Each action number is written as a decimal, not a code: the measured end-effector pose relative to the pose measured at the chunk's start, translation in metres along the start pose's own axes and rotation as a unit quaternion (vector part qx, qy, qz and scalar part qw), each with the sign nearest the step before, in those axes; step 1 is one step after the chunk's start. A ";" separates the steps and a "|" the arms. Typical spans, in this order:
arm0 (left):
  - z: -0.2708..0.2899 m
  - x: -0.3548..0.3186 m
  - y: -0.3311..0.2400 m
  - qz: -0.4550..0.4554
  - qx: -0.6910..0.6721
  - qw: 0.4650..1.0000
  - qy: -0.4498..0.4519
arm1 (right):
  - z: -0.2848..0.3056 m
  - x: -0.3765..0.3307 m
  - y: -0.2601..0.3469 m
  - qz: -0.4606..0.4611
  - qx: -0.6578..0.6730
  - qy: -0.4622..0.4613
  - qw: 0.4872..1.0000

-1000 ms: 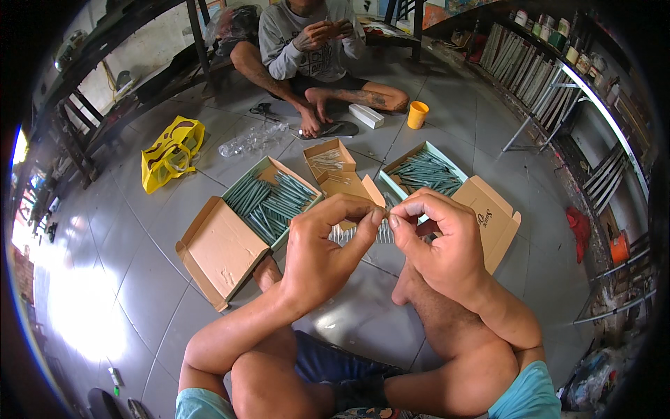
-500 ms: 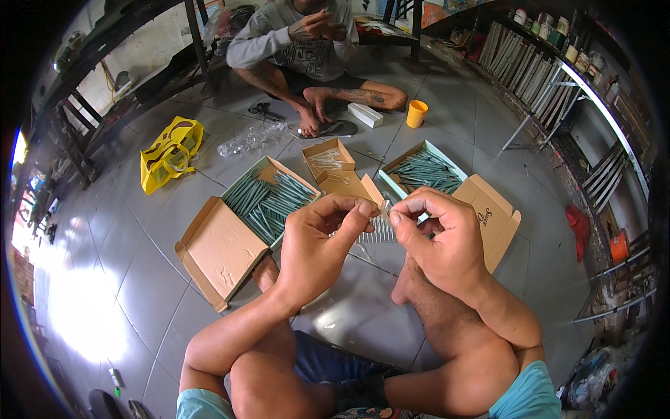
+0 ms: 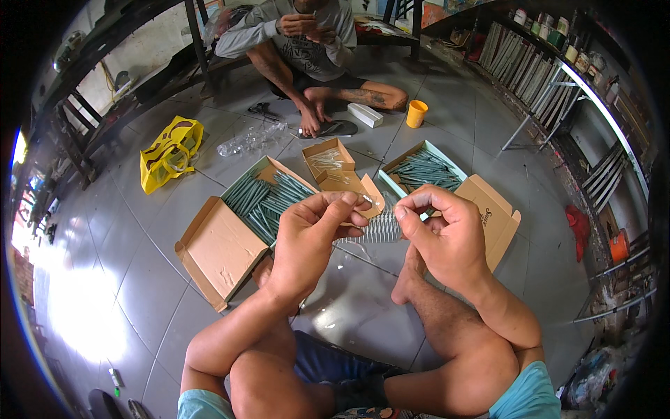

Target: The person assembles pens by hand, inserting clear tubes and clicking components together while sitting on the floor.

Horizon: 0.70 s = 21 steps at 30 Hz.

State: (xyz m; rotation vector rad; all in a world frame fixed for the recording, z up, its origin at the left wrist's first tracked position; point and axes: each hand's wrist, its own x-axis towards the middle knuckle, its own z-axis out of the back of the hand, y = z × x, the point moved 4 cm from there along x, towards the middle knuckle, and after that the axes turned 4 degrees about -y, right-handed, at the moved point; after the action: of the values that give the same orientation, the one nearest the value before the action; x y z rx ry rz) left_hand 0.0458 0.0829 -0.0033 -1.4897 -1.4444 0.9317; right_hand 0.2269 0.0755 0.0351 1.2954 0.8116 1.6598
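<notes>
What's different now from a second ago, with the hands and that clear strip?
Little changed. The left hand and right hand drew slightly apart, both pinching the clear strip as before. The person opposite shifted a bit. The open boxes stayed put.

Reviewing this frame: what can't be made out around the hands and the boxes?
Head view only:
- What the left hand and right hand pinch: too small, covered by fingers.
- Row of thin pieces between them: ends hidden by both hands.
- Small middle box: contents glare-blurred.
- Right box: near corner behind the right hand.
</notes>
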 end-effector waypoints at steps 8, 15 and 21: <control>-0.003 -0.002 -0.004 -0.024 0.052 0.998 0.003 | 0.000 0.001 -0.003 -0.014 0.035 -0.001 0.999; -0.006 -0.004 -0.008 -0.057 0.093 0.994 -0.018 | -0.007 0.002 -0.003 0.012 0.057 -0.011 0.998; -0.005 -0.003 -0.006 -0.082 0.107 0.991 -0.024 | -0.011 0.004 -0.004 0.055 0.060 -0.007 0.997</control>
State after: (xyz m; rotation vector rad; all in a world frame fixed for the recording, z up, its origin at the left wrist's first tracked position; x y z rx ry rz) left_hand 0.0483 0.0799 0.0041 -1.1810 -1.4298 0.9913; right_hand 0.2163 0.0805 0.0307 1.4559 0.8556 1.7072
